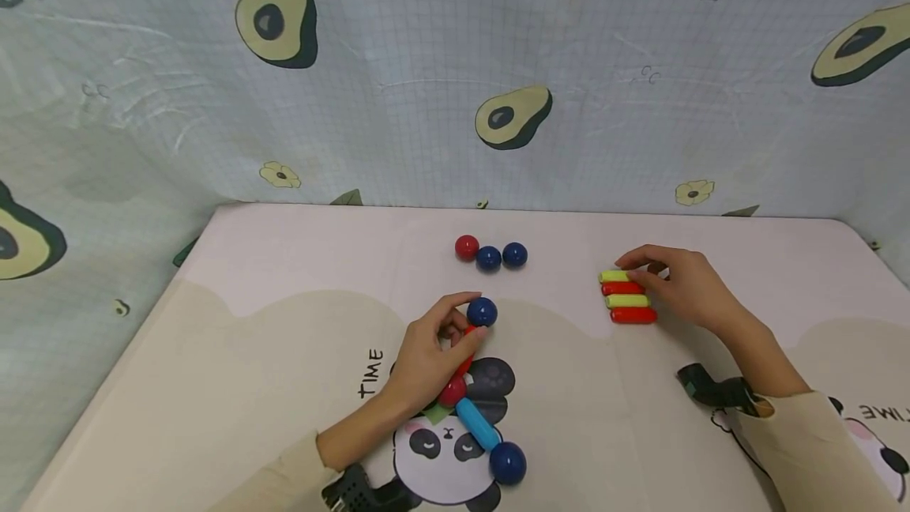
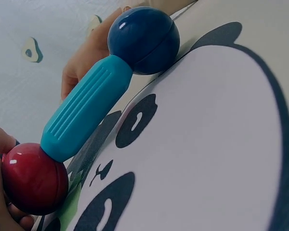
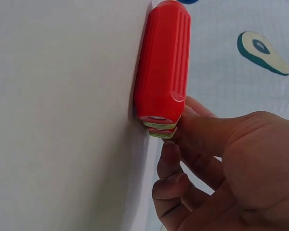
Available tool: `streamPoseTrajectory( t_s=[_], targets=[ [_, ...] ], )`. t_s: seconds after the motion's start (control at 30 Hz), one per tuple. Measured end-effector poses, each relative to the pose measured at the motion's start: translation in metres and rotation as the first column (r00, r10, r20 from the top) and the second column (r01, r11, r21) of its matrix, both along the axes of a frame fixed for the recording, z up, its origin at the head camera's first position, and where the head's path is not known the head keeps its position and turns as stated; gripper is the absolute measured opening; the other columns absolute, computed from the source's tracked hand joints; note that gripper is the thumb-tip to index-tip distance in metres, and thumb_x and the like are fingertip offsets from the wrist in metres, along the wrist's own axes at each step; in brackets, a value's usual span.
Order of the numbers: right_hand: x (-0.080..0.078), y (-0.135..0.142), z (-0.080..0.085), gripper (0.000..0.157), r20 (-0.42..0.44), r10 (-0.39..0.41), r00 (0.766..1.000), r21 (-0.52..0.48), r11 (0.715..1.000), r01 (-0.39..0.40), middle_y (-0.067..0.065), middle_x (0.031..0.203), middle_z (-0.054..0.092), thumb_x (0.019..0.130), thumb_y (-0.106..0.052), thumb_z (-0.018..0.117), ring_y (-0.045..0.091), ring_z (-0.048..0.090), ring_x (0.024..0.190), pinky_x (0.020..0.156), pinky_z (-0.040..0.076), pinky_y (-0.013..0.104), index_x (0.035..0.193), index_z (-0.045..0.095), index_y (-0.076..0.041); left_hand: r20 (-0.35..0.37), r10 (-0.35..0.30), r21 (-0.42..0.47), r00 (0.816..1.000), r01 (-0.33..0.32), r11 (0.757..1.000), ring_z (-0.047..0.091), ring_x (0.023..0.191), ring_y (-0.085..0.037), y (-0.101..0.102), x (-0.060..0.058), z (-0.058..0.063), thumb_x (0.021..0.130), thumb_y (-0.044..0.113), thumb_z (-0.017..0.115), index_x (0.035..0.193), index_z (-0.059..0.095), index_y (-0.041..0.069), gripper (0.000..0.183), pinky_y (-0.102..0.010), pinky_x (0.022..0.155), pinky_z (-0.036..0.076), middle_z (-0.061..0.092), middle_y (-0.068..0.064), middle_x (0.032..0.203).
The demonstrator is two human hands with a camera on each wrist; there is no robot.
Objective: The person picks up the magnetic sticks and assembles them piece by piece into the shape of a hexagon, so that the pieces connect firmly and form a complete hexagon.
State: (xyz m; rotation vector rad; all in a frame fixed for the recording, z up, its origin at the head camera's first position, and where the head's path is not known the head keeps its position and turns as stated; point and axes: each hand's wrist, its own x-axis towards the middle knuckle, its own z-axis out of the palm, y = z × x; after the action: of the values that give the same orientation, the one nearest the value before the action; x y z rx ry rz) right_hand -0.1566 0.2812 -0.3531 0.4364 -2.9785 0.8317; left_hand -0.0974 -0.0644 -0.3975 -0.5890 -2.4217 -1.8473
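My left hand (image 1: pixel 430 354) grips the red stick (image 1: pixel 465 352) of a chain of toy building sticks and balls, its index finger and thumb close about the blue ball (image 1: pixel 482 311) at the far end. Below the red stick come a red ball (image 2: pixel 34 178), a light blue stick (image 2: pixel 86 108) and another blue ball (image 2: pixel 144 39). At the right, my right hand (image 1: pixel 686 283) pinches the end of the farthest yellow-green stick (image 1: pixel 613 276) between thumb and fingers. That stick lies in a row with a red stick (image 1: pixel 620 288), a second yellow-green stick (image 1: pixel 629 301) and the nearest red stick (image 3: pixel 163 62).
One red ball (image 1: pixel 466 247) and two blue balls (image 1: pixel 488 259) lie together farther back on the table. The tablecloth (image 1: pixel 284 385) carries a printed panda under the chain. A hanging sheet (image 1: pixel 398 38) with avocado prints rises behind the table's back edge.
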Motion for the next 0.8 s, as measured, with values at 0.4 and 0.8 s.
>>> streamPoseTrajectory(
  t_s=[0.4,0.8],
  targets=[
    [-0.003,0.001,-0.005,0.019,0.037,-0.017,0.999,-0.008,1.0,0.017,0.008,0.1,0.065,0.094,-0.013,0.061,0.025,0.056,0.087,0.065,0.047,0.03,0.111,0.067,-0.009,0.019,0.007,0.009,1.0,-0.008,1.0,0.048,0.07,-0.015,0.0,0.001,0.001,0.09,0.017,0.067,0.128,0.058,0.01,0.04,-0.023,0.06,0.037,0.055,0.003,0.078],
    [0.001,-0.011,0.004,0.02,-0.082,-0.012,0.997,-0.062,0.998,0.007,0.007,0.105,0.066,0.094,-0.014,0.061,0.023,0.058,0.086,0.064,0.047,0.024,0.113,0.067,-0.012,0.019,0.011,0.006,1.0,-0.011,1.0,0.048,0.07,-0.015,0.001,0.001,0.001,0.09,0.016,0.068,0.128,0.058,0.012,0.04,-0.023,0.059,0.037,0.056,0.003,0.077]
  ],
)
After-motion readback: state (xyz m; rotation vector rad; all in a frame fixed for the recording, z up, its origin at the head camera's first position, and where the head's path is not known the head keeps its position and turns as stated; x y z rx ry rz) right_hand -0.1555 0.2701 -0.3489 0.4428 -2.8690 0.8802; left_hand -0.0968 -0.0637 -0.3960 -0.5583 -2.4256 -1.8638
